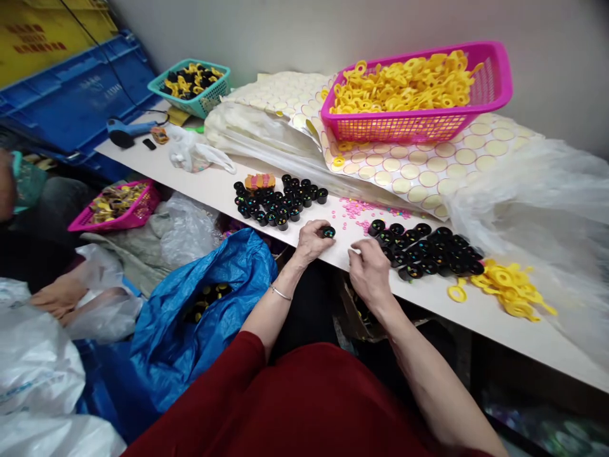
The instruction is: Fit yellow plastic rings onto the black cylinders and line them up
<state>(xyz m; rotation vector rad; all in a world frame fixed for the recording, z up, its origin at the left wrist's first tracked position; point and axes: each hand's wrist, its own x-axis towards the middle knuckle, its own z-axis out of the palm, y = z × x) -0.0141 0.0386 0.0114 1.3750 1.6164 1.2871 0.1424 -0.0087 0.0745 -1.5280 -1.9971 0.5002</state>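
Observation:
My left hand (311,242) grips a small black cup (328,232) with coloured bits inside, at the table's front edge. Beside it my right hand (370,266) is closed, thumb and index finger together; whatever they may pinch is too small to make out. Small pink pieces (356,208) lie scattered on the table beyond my hands. Several black cups (271,204) stand grouped left of my left hand, by an orange and pink item (259,182). Another group of black cups (428,249) stands right of my right hand, next to a pile of yellow rings (511,289).
A pink basket (409,127) of yellow rings sits on a sheet of round stickers (409,174) at the back. A teal basket (204,105), a blue tool (126,131) and a plastic bag (195,152) are at the left. A blue sack (190,355) hangs below. Another person's arm (7,184) shows far left.

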